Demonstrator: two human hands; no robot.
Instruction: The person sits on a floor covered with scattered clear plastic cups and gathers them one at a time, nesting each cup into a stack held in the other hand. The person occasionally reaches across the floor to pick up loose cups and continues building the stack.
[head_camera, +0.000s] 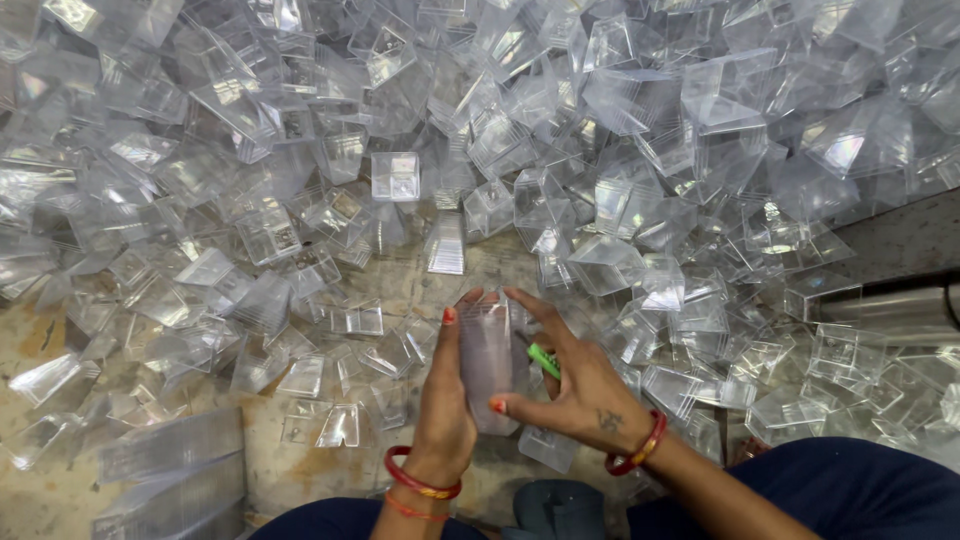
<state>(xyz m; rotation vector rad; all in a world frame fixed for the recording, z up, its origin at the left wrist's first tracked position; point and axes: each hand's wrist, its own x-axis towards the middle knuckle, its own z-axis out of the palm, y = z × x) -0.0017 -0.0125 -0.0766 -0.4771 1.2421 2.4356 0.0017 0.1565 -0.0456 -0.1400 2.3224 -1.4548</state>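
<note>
- The left hand is closed around a nested stack of clear plastic cups, palm against the stack's left wall, thumb on the upper left edge.
- The right hand grips the same stack from the right: the thumb crosses the lower front, the fingers reach to the top end.
- A small green object sits between the right hand's fingers; what kind of object it is cannot be told.
- Location: the stack is held in the air at lower centre of the view, above the floor and just in front of the person's lap.
- Orientation: the long axis of the stack runs almost vertically in the view, away from the person. Which end is the open mouth cannot be told.
- Handling, as a judgement: thin, rigid, clear plastic; very light, smooth and slippery, liable to crack or deform if squeezed. Hold it on opposite side walls, with one hand supporting an end so the nested pieces do not slide apart.
- Surroundings: a large pile of loose clear plastic cups covers the floor ahead. More stacked cups lie at lower left.
</note>
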